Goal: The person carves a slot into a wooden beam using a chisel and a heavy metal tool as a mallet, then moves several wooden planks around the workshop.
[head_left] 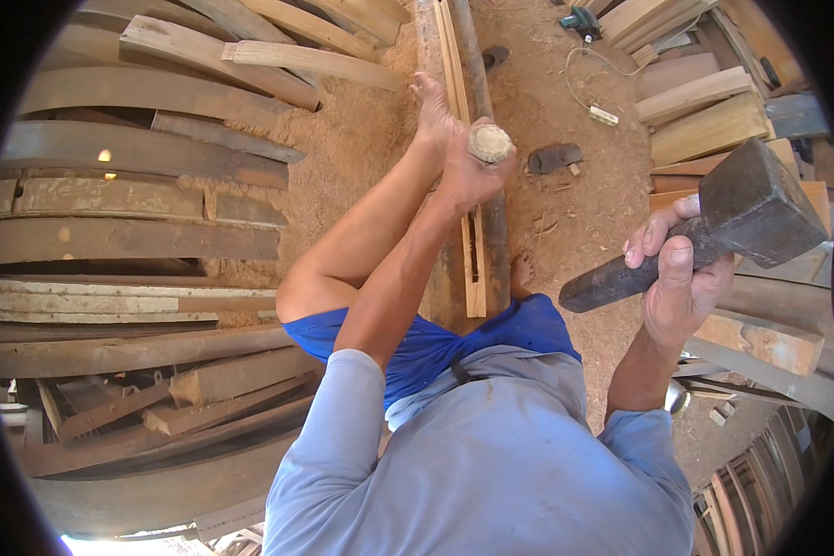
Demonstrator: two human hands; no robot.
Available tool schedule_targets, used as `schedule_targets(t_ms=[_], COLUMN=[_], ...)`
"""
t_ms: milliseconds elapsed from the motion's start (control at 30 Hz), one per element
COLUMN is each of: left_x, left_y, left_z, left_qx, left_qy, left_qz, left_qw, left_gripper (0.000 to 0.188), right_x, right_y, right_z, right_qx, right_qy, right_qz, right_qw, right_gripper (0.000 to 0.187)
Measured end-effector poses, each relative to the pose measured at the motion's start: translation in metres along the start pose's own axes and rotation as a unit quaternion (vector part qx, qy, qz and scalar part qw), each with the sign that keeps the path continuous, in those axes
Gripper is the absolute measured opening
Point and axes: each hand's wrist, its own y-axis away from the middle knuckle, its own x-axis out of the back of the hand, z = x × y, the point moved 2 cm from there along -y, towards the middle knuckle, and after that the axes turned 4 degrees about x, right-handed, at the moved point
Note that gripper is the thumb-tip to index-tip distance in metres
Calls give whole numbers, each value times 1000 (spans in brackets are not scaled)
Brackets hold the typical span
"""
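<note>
My left hand [468, 181] is closed round an upright chisel [489, 144]. Only the pale, battered top of its round wooden handle shows; the blade is hidden below the fist. Under that hand runs a long light wooden strip [475, 298] with a narrow slot cut in it, lying lengthwise on a thicker beam [498, 269]. My bare left foot [433, 109] rests against the strip beyond the hand. Off to the right, my right hand [681, 283] grips the handle of a dark mallet [760, 199], its blocky head raised and apart from the chisel.
Curved timbers [139, 148] are stacked all along the left. More boards [713, 116] lie at the right. A dark slipper [554, 158], a white power strip [603, 116] with its cord and a green power tool [581, 22] lie on the sawdust-covered ground [565, 218].
</note>
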Motion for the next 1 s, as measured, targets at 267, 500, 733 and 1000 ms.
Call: schedule_targets(t_ms=[267,500,733,1000], left_x=[2,-5,7,14], left_y=[1,6,23,37], left_z=[3,0,-12,-6], left_qx=[-21,-34,0,-36], left_qy=[1,31,-17,7], left_qz=[-11,-17,-12,3], left_qw=[1000,999,1000,999], left_gripper=[18,17,19,16], right_x=[-4,-16,-28,-38], right_y=[-6,-6,-32,-18], right_z=[5,53,51,86], right_qx=[-10,-102,-7,-35], right_qy=[-9,362,416,459], right_qz=[-9,-175,-207,-317], right_qw=[1000,910,885,829], right_gripper=[40,29,28,28])
